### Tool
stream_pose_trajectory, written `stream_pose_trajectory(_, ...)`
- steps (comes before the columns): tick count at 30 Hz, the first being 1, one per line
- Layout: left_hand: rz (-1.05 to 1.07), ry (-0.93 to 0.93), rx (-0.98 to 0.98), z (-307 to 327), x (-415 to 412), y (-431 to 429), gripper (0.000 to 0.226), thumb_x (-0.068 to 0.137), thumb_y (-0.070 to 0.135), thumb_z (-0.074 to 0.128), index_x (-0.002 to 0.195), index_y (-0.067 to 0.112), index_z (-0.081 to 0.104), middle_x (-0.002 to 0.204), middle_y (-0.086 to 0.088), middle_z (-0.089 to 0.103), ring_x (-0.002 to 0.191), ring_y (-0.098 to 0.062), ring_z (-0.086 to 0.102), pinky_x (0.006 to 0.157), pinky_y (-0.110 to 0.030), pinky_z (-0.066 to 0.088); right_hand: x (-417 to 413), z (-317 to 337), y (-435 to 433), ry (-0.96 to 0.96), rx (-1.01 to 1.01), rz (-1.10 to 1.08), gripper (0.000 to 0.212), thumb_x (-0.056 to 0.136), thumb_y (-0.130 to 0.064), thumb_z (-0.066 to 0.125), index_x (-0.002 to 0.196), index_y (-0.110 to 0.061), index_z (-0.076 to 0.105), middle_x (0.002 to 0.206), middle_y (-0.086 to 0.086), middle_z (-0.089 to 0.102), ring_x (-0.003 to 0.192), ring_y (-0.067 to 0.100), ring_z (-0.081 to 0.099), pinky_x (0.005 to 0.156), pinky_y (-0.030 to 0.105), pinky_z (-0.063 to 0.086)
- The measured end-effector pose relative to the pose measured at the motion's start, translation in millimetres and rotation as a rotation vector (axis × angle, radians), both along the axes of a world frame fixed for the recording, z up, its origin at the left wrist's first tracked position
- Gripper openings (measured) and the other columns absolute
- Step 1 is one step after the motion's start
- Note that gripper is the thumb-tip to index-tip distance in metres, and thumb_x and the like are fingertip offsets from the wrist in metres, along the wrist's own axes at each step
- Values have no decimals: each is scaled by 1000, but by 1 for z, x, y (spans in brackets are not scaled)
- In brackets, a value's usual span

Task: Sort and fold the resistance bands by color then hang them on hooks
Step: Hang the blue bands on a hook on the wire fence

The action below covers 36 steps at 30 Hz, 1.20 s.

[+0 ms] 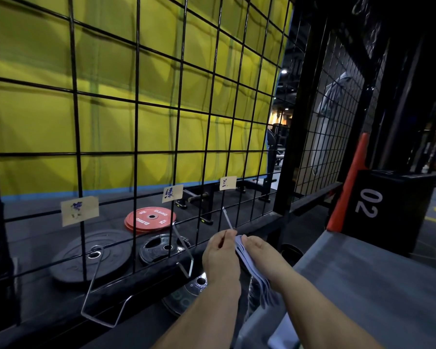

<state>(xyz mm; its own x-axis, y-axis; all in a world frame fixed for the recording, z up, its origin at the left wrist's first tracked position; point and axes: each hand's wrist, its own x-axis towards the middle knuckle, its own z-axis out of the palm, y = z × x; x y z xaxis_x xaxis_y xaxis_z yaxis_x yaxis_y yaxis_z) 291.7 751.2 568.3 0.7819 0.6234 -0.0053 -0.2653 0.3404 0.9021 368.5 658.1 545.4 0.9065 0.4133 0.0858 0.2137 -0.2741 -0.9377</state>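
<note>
Now bands pinched: left fingers, right fingers.

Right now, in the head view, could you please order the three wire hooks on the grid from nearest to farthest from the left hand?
From the left hand:
1. The right hook, with its tip at the fingertips, beside the bands.
2. The middle hook, a little further left.
3. The left hook, far left and lowest in the frame.
</note>
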Motion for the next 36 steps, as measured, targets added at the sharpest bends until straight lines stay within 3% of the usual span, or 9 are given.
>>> stream_pose_trajectory(4, -7, -9, -16, -2, 2, 1, 15, 93, 23, 61, 80, 27, 68, 96, 1, 68, 91, -12, 62, 73, -22, 44, 7, -2, -4, -81, -26, -9, 43, 93, -55, 49, 94, -15, 63, 85, 10, 65, 80, 18, 62, 84, 38, 51)
stream_pose_trajectory(7, 9, -22, -16, -3, 2, 1, 17, 93, 21, 61, 79, 25, 69, 92, 3, 70, 88, -10, 62, 72, -20, 44, 10, -1, -8, -80, -34, -10, 43, 89, -59, 52, 98, -20, 67, 101, 15, 68, 99, 29, 65, 93, 45, 51)
stream_pose_trajectory(11, 28, -16, 19, -5, 4, 1, 18, 92, 23, 61, 77, 25, 71, 90, 3, 71, 90, -15, 64, 82, -29, 50, -6, -9, -10, 45, -26, 43, 41, 94, -55, 47, 110, -25, 68, 104, 0, 73, 100, 14, 67, 94, 34, 51)
stream_pose_trajectory(17, 72, -15, 118, -7, 4, 3, 20, 93, 26, 59, 77, 32, 70, 91, 6, 70, 92, -14, 64, 88, -36, 53, -23, -27, 1, 75, 6, 56, 45, 95, -59, 40, 115, -29, 67, 110, -6, 71, 107, 9, 64, 103, 41, 46)
stream_pose_trajectory(21, 31, -22, 313, -13, -4, 6, 12, 94, 30, 58, 99, 31, 69, 99, 14, 66, 98, -6, 61, 90, -27, 49, -20, -29, 2, 123, 72, 69, 47, 92, -61, 44, 118, -28, 66, 115, -3, 70, 112, 13, 63, 106, 44, 43)
stream_pose_trajectory(24, 33, 9, 610, -31, -11, 3, 30, 92, 37, 58, 121, 33, 59, 108, 10, 62, 102, -9, 59, 88, -27, 49, -21, -29, 1, 174, 132, 106, 39, 98, -49, 44, 119, -23, 65, 113, 5, 71, 110, 20, 65, 103, 45, 46)
stream_pose_trajectory(26, 0, 63, 707, -47, -13, 0, 43, 92, 42, 56, 133, 32, 48, 117, 10, 57, 107, -10, 57, 90, -27, 48, -22, -29, 2, 198, 192, 111, 37, 101, -39, 43, 122, -16, 62, 112, 9, 71, 108, 22, 66, 99, 39, 50)
stream_pose_trajectory(31, 18, 147, 880, -66, -11, -3, 30, 97, 40, 44, 122, 24, 52, 103, 4, 63, 97, -17, 61, 82, -36, 50, -19, -35, 5, 255, 205, 87, 38, 102, -40, 38, 111, -18, 67, 106, 7, 72, 104, 19, 66, 95, 35, 48)
stream_pose_trajectory(36, 12, 186, 937, -70, -11, -5, 34, 99, 43, 36, 120, 22, 53, 104, 1, 62, 96, -17, 60, 82, -36, 49, -17, -43, 6, 273, 170, 43, 38, 95, -53, 45, 105, -25, 69, 109, 8, 71, 109, 24, 64, 103, 46, 46)
